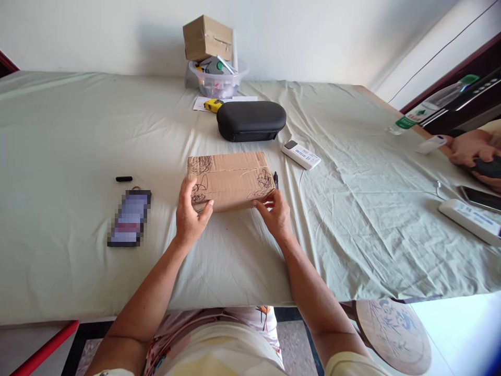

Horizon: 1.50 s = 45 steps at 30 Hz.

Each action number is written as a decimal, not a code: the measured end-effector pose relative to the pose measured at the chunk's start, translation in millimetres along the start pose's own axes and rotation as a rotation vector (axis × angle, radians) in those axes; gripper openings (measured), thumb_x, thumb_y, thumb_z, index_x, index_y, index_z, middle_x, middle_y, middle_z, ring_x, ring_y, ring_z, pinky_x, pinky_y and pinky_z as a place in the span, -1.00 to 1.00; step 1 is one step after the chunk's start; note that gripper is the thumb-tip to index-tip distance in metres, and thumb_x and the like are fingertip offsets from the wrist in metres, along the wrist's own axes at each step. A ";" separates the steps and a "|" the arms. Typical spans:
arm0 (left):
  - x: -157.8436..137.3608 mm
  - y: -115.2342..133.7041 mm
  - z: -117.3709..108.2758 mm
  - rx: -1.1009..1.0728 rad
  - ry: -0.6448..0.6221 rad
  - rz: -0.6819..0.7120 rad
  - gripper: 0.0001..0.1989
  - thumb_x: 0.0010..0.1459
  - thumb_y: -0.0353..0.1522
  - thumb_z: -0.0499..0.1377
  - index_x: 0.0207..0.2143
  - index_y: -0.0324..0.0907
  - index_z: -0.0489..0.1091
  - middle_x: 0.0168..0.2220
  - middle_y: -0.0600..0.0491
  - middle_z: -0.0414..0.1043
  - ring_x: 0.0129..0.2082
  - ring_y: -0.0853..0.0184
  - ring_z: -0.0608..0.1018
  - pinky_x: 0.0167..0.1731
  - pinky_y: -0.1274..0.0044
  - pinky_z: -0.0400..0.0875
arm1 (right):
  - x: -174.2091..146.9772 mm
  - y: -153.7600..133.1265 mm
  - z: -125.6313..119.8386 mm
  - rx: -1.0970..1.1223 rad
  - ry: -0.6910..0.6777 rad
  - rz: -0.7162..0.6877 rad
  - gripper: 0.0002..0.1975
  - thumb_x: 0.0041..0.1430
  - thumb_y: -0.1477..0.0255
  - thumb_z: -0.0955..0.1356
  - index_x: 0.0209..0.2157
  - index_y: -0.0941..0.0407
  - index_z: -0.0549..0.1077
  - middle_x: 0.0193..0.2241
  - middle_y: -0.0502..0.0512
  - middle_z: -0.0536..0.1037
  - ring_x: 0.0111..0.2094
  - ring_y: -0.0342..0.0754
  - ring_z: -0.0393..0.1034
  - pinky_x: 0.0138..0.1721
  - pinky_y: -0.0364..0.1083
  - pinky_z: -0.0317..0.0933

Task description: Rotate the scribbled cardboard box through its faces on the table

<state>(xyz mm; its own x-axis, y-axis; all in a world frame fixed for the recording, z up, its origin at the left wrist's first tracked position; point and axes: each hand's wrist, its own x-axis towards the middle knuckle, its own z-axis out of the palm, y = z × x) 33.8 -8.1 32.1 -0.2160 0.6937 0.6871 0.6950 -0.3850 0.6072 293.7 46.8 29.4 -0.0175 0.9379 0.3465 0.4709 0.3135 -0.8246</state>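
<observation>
Head view: parted left fingers [187, 188] and right fingers [277, 198] clasp the cardboard box [233, 181] at opposite ends.

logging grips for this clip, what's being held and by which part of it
The scribbled cardboard box is held: the left hand grips its left end, the right hand its near right corner.
</observation>
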 end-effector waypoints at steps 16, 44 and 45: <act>-15.4 3.1 17.5 0.003 0.119 -0.153 -0.13 0.23 -0.21 0.41 0.45 -0.06 0.06 0.39 -0.25 0.31 0.36 0.10 0.48 0.32 0.29 0.47 | -17.5 26.1 27.4 -0.261 0.053 -0.126 -0.59 0.23 0.03 0.44 -0.31 0.00 0.23 -0.34 0.05 0.45 -0.39 -0.03 0.37 -0.42 0.00 0.34; -6.9 -21.3 15.4 -0.088 -0.098 -0.569 -0.11 -0.01 -0.32 0.48 0.32 -0.15 0.16 0.30 -0.25 0.44 0.33 -0.03 0.51 0.35 0.14 0.42 | -8.0 9.4 17.3 -0.052 -0.037 0.033 -0.85 0.19 0.28 0.34 -0.26 0.02 0.31 -0.32 0.07 0.56 -0.27 0.01 0.52 -0.29 -0.02 0.42; -7.4 -24.1 16.0 -0.082 -0.097 -0.573 -0.14 -0.01 -0.33 0.47 0.29 -0.13 0.18 0.28 -0.23 0.46 0.30 -0.02 0.54 0.33 0.13 0.44 | -8.0 9.6 17.3 -0.052 -0.033 0.026 -0.86 0.19 0.29 0.34 -0.25 0.02 0.32 -0.33 0.06 0.56 -0.28 0.00 0.51 -0.29 -0.02 0.42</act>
<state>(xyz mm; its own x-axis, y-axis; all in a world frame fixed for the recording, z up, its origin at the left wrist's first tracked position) 29.6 5.7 6.0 -0.4752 0.8563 0.2023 0.4296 0.0251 0.9027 283.1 44.9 11.0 -0.0332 0.9501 0.3102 0.5168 0.2820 -0.8083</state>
